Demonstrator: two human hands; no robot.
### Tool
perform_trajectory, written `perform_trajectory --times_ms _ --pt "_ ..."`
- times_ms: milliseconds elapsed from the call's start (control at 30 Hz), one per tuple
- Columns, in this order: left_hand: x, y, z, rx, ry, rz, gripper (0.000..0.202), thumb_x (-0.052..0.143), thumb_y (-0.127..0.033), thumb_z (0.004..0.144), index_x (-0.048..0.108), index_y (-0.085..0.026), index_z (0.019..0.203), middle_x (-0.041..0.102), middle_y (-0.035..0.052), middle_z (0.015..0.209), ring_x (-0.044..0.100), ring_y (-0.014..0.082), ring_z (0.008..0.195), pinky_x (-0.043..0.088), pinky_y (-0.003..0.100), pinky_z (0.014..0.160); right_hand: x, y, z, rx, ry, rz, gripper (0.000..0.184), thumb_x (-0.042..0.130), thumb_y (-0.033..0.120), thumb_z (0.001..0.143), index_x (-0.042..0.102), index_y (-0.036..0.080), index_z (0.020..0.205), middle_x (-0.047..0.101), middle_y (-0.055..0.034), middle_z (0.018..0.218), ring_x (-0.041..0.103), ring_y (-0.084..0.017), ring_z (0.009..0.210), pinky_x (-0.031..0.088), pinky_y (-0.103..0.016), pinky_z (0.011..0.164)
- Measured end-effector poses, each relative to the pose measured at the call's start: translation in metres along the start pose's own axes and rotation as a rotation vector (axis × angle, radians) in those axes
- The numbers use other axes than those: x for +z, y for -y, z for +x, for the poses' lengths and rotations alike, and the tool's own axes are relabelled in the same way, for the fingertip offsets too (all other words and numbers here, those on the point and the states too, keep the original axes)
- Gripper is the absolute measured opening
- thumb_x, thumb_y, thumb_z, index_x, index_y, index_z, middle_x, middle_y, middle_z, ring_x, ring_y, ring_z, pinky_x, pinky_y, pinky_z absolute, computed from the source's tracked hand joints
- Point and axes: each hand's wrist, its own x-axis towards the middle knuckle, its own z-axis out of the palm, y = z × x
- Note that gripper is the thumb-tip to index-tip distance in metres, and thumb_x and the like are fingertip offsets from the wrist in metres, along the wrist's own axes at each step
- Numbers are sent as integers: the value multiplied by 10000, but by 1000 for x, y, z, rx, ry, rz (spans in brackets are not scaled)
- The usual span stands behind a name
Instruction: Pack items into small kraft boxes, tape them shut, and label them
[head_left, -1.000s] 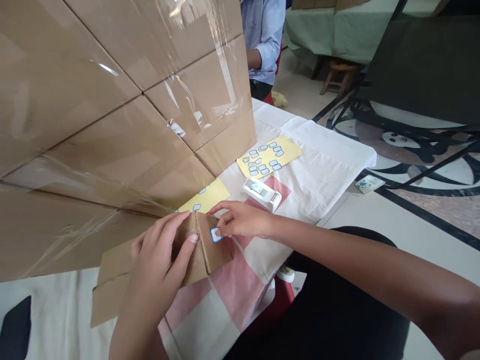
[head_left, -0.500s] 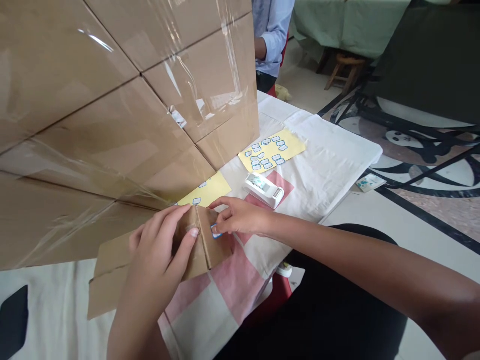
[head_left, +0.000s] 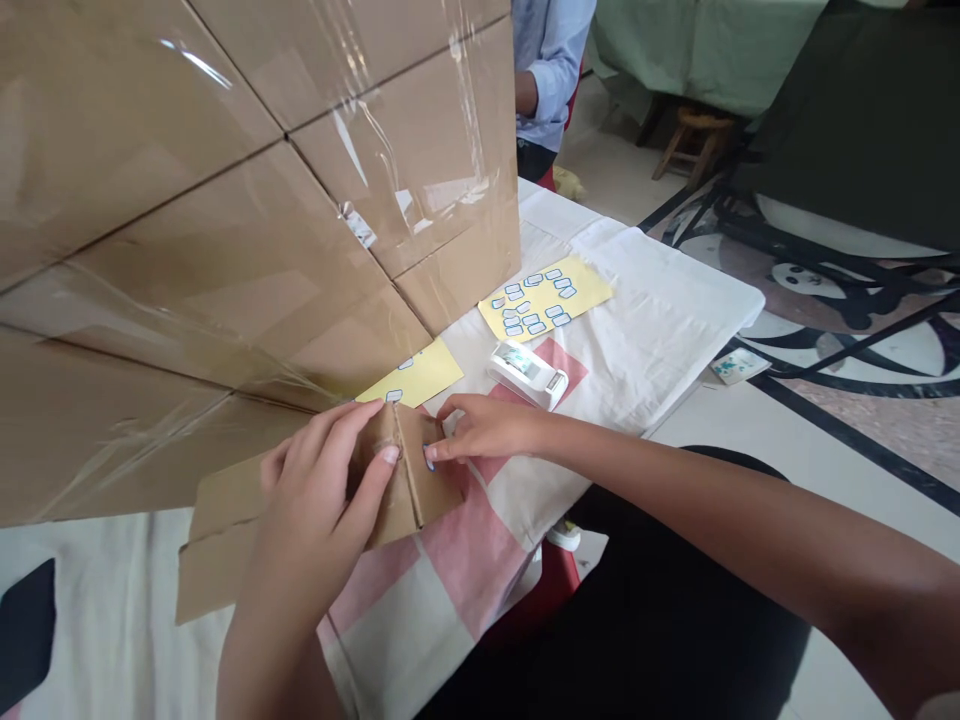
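My left hand (head_left: 319,490) is wrapped over a small brown cardboard box (head_left: 431,490), its thumb on the near face and its fingers over the top. A blue-edged sticker (head_left: 428,458) lies against the box's right-hand face, mostly covered by my right hand (head_left: 480,430). The right thumb presses on that sticker, while the index finger stretches apart from it near the box's far edge; the other fingers are partly hidden. Beyond the box, a yellow sheet (head_left: 442,370) carries a few blue-edged stickers and runs up against the stacked cartons.
Large taped cartons (head_left: 187,240) rise on the left. Another yellow sticker sheet (head_left: 547,295) and a white handheld device (head_left: 527,374) lie on the tablecloth (head_left: 660,290). A dark flat object (head_left: 26,635) is at the lower left. A person in a light blue shirt (head_left: 551,70) sits beyond.
My right thumb and index finger have spread from a pinch around the sticker, and the thumb now presses it against the box. My left hand keeps its hold.
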Motion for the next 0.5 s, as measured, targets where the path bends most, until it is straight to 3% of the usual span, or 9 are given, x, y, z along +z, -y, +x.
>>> perform_trajectory --times_ms 200,333,500 --pt "2 1 2 3 8 6 409 357 -513 1025 471 -361 1387 575 20 1411 509 259 1323 277 454 1103 -3 -10 10 -81 88 -131 973 902 612 632 448 205 1389 672 27 880 619 -145 744 438 -223 632" --pt "5 8 1 31 -16 23 440 323 -544 1016 472 -364 1389 591 24 1413 521 271 1325 291 472 1087 -6 -14 18 -53 14 -77 864 878 604 677 529 197 1354 686 20 878 631 -149 779 447 -213 648" --pt "23 35 3 113 -57 38 495 325 -573 979 521 -357 1378 635 35 1411 578 287 1291 373 479 1014 -7 -9 18 -121 171 -56 814 979 469 564 638 215 1258 674 55 791 626 -120 691 444 -183 584"
